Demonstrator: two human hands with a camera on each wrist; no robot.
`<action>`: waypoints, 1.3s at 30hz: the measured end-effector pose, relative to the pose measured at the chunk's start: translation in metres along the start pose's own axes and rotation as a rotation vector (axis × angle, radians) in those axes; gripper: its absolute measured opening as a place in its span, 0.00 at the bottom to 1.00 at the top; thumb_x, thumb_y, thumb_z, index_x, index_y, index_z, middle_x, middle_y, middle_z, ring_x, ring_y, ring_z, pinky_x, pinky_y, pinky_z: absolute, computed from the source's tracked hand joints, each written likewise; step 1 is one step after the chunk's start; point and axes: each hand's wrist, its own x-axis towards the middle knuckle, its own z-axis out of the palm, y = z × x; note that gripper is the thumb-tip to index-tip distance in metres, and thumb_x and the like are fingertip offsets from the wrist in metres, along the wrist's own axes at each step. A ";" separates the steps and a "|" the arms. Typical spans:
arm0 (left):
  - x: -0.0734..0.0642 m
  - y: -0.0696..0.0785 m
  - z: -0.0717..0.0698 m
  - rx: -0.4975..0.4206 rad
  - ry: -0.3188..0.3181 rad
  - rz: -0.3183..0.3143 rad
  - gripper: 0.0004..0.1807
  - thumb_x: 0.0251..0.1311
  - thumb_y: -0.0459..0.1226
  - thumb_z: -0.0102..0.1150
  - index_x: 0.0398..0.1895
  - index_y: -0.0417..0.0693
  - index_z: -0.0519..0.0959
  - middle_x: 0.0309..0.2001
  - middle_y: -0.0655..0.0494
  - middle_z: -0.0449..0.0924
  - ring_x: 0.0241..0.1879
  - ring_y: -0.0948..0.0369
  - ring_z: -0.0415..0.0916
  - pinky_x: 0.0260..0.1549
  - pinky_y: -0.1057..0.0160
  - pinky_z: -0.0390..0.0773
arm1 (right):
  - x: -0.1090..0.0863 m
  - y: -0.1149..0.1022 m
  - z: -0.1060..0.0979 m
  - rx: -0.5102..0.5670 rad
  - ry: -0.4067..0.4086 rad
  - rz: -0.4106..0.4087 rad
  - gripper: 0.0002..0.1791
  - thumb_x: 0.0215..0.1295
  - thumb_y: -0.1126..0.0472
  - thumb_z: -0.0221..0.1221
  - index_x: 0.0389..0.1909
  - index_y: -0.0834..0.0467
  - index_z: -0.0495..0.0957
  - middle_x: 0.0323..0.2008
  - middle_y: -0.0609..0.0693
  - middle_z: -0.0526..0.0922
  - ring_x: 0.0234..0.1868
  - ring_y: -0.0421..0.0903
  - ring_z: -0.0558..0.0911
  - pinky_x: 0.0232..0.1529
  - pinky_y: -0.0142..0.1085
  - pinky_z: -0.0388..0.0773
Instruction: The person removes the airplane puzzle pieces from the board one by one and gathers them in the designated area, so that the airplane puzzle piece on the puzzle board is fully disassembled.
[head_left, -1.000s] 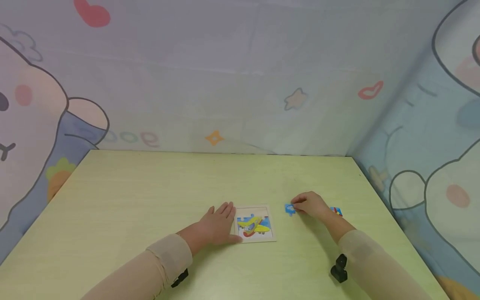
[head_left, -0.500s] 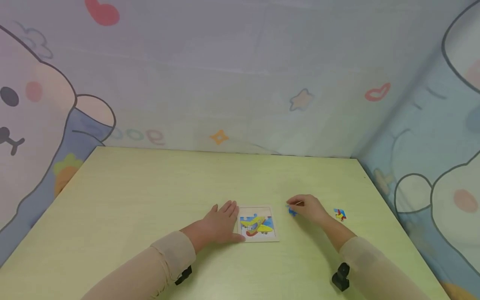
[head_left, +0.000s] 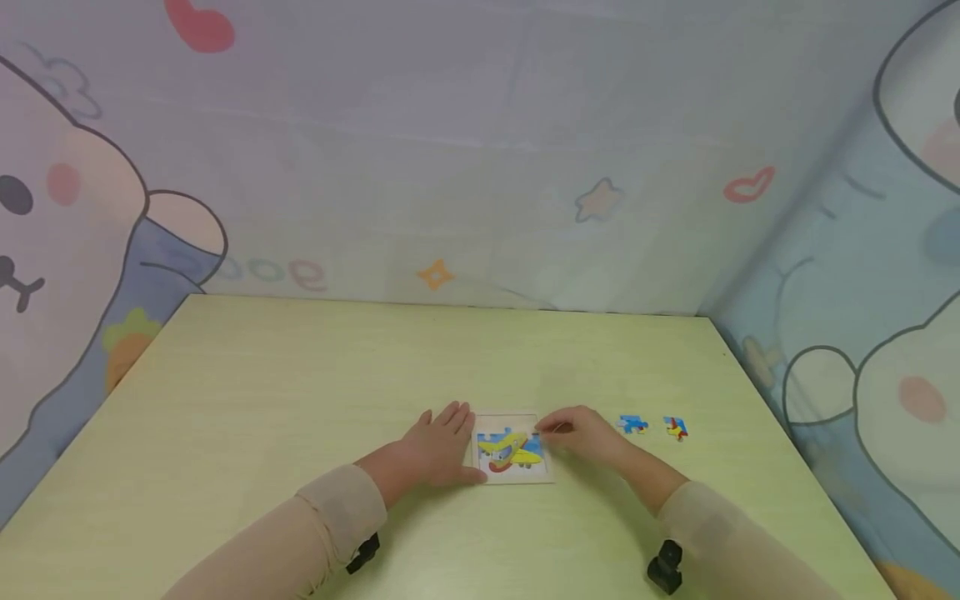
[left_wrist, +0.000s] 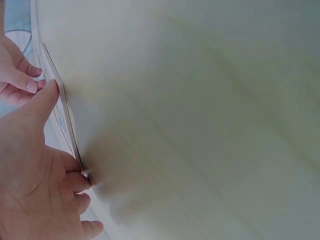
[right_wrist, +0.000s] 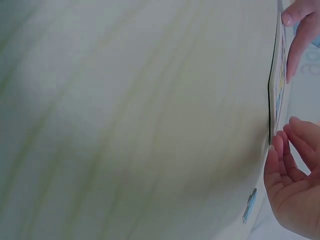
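A square wooden puzzle tray (head_left: 516, 482) with a yellow aeroplane picture (head_left: 512, 450) lies flat on the table; a bare strip runs along its top. My left hand (head_left: 437, 450) rests with extended fingers along the tray's left side, its thumb on the lower left corner. My right hand (head_left: 588, 435) is at the tray's upper right edge, thumb and fingertips pinched together on a blue puzzle piece that the fingers hide. In the right wrist view the pinching hand (right_wrist: 295, 175) meets the tray's edge (right_wrist: 272, 100).
Two loose puzzle pieces lie on the table right of my right hand: a blue one (head_left: 632, 424) and a red, yellow and blue one (head_left: 676, 428). A cartoon-printed cloth (head_left: 480, 167) stands behind the table (head_left: 315, 358) and along its sides.
My right hand has moved left with the blue puzzle piece, from beside the tray to its upper right edge, uncovering another loose piece. My left hand stays at the tray's left side.
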 end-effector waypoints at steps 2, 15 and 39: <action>0.000 0.000 0.001 0.001 0.009 0.004 0.52 0.54 0.66 0.48 0.73 0.44 0.48 0.73 0.50 0.43 0.72 0.54 0.38 0.65 0.47 0.47 | -0.001 0.000 0.003 -0.028 -0.005 -0.012 0.10 0.60 0.63 0.61 0.42 0.60 0.83 0.40 0.50 0.82 0.41 0.45 0.77 0.45 0.39 0.74; -0.001 0.011 0.010 -0.001 0.071 0.069 0.45 0.61 0.63 0.44 0.73 0.46 0.50 0.73 0.50 0.43 0.72 0.54 0.38 0.64 0.46 0.49 | -0.007 -0.007 0.006 -0.158 -0.009 -0.095 0.17 0.56 0.59 0.66 0.44 0.64 0.82 0.29 0.44 0.74 0.30 0.40 0.69 0.34 0.34 0.70; -0.001 0.018 0.008 0.105 0.066 0.272 0.36 0.64 0.64 0.32 0.73 0.68 0.45 0.74 0.51 0.39 0.71 0.50 0.38 0.64 0.46 0.49 | -0.003 -0.009 0.008 -0.199 -0.013 -0.054 0.15 0.55 0.63 0.66 0.44 0.63 0.82 0.32 0.45 0.77 0.32 0.40 0.71 0.36 0.33 0.71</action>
